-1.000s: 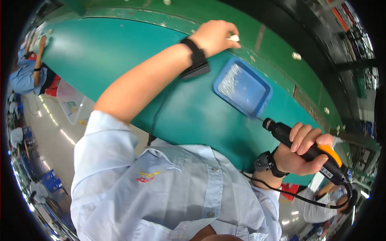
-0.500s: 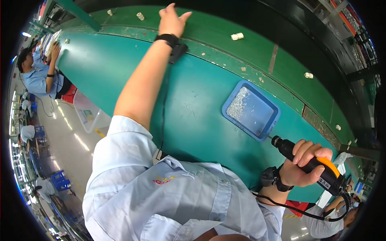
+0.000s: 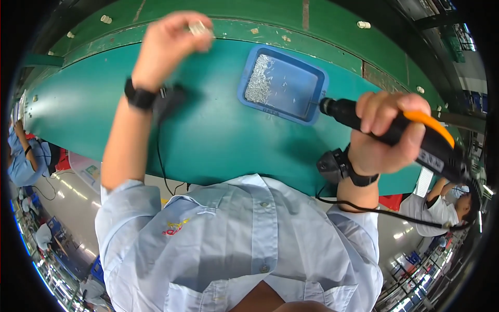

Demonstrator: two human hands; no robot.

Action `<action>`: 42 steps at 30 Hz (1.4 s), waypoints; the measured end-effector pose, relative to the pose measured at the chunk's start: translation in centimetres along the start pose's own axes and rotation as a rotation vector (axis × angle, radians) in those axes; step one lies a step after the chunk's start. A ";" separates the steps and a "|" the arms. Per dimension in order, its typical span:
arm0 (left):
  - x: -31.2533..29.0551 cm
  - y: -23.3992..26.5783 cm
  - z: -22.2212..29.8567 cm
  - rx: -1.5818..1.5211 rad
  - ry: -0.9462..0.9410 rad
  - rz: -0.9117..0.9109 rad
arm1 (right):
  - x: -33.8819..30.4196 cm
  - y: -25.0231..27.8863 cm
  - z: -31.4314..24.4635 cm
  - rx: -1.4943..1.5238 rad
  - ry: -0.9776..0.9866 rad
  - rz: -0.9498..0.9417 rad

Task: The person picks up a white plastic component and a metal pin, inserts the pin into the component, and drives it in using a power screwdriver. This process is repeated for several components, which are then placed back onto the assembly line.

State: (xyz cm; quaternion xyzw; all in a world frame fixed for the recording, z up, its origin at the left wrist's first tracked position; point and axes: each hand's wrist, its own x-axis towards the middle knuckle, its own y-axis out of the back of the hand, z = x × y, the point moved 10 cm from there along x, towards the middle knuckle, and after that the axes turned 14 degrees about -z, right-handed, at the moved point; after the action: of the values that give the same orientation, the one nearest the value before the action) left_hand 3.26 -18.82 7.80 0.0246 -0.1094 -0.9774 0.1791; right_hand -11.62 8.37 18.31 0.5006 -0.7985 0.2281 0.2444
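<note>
My left hand (image 3: 165, 49) is raised over the far edge of the table, its thumb and fingers pinching a small off-white plastic fitting (image 3: 198, 28); motion blurs the fitting's details. In my right hand (image 3: 384, 143) is a black and orange electric screwdriver (image 3: 434, 132), held almost level with its tip pointing left. The bit reaches over the right rim of a blue plastic tray (image 3: 278, 115). Small silvery screws (image 3: 258, 83) are heaped at the tray's left end, with a few scattered across its floor.
Along the far side runs a green strip (image 3: 249, 13) bearing several off-white fittings (image 3: 364, 24). A black corded object (image 3: 170, 101) sits on the green tabletop (image 3: 218, 140) by my left wrist. One co-worker (image 3: 28, 153) is at far left, another (image 3: 434, 210) at right.
My left hand has come back from the green strip, now pinching a fitting. With my view turned, the screwdriver sits higher in the picture, its bit now over the tray's right rim.
</note>
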 end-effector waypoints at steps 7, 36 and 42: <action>-7.9 -17.6 -0.5 -0.245 0.048 -0.275 | 0.8 -2.3 4.1 -0.066 -0.118 -0.047; -7.3 -15.8 4.5 0.195 -0.198 -0.130 | -0.6 -8.3 -2.8 0.295 -0.070 -0.475; -7.3 -15.6 4.3 0.158 -0.189 -0.136 | -0.7 -8.4 -3.1 0.294 -0.060 -0.434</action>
State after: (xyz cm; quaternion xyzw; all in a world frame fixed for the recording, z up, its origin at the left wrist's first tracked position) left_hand 4.29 -1.12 8.58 -0.0464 -0.2004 -0.9736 0.0986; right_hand -3.24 7.42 21.31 0.6969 -0.6377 0.2687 0.1885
